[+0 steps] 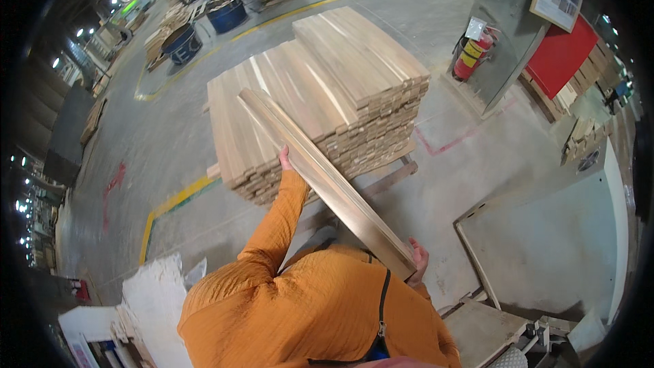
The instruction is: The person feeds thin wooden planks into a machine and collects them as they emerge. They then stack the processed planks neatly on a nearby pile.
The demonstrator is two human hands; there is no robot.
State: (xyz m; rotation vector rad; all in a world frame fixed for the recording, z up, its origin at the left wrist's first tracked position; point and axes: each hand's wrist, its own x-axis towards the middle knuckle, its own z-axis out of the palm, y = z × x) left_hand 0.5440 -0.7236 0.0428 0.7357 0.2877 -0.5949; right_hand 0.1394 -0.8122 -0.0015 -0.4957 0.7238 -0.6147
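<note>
Holding wooden boards (328, 182) (both hands (419, 260)) | blue drum (229, 20): wood pieces (223, 3) on top

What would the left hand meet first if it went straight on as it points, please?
Past the long brown wooden piece it holds, the left hand would likely meet the blocky stack of pale wooden planks, though depth is unclear.

Left fingers (284, 157), right fingers (420, 259) hold long boards (328, 180) aslant near plank stack (364, 51); red extinguisher (470, 58) beside grey column (505, 27).
</note>
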